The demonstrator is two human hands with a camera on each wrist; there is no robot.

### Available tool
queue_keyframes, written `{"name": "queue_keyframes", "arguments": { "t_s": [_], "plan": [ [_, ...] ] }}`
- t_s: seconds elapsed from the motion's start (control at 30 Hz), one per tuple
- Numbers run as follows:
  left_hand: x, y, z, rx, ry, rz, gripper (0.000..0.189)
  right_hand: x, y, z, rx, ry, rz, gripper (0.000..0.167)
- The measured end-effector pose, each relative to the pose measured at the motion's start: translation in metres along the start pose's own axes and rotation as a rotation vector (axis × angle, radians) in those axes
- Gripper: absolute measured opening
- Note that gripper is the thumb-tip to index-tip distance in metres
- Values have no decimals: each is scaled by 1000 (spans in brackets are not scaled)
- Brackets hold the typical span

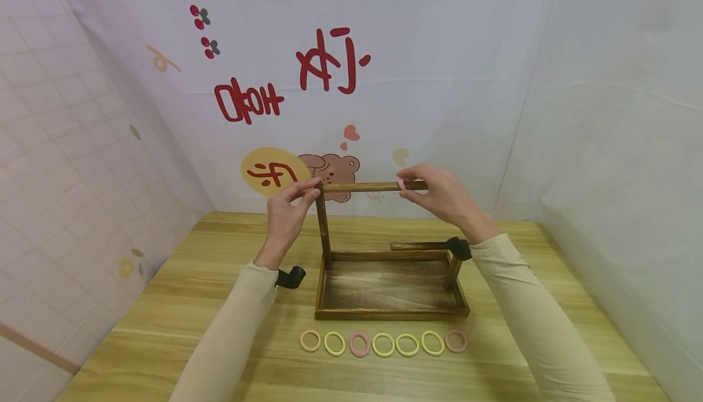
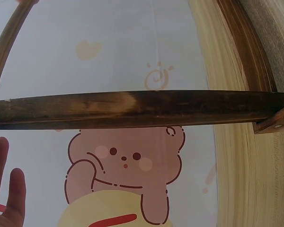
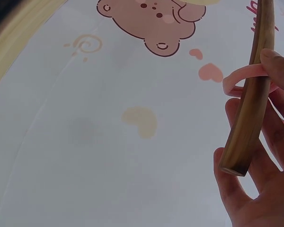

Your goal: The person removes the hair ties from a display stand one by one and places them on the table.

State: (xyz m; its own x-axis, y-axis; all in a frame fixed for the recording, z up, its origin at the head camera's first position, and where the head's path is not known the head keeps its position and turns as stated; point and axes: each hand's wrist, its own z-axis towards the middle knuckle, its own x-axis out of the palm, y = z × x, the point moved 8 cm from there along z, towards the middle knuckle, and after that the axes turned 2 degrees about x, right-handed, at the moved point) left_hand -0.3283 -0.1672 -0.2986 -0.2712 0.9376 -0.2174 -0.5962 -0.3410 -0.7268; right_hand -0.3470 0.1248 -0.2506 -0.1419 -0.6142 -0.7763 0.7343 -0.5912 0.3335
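A dark wooden rack has a tray base, a tall post at its left and a top bar running right. My left hand pinches the corner where post and bar meet; in the left wrist view two of its fingers extend beside the post. With thumb and fingers, my right hand holds a pink ring that encircles the bar near its free end. Other fingers of that hand lie behind the bar in the right wrist view.
In front of the tray, several loose rings lie in a row: an orange one, yellow ones and pink ones. A lower bar on a short post stands under my right wrist. A printed cloth hangs behind the table.
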Motion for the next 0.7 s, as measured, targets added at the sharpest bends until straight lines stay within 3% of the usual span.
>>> {"name": "queue_keyframes", "arguments": {
  "t_s": [0.7],
  "plan": [
    [1,0,1,-6,1,17,26,-5,-5,-6,3,-10,0,32]
  ]
}}
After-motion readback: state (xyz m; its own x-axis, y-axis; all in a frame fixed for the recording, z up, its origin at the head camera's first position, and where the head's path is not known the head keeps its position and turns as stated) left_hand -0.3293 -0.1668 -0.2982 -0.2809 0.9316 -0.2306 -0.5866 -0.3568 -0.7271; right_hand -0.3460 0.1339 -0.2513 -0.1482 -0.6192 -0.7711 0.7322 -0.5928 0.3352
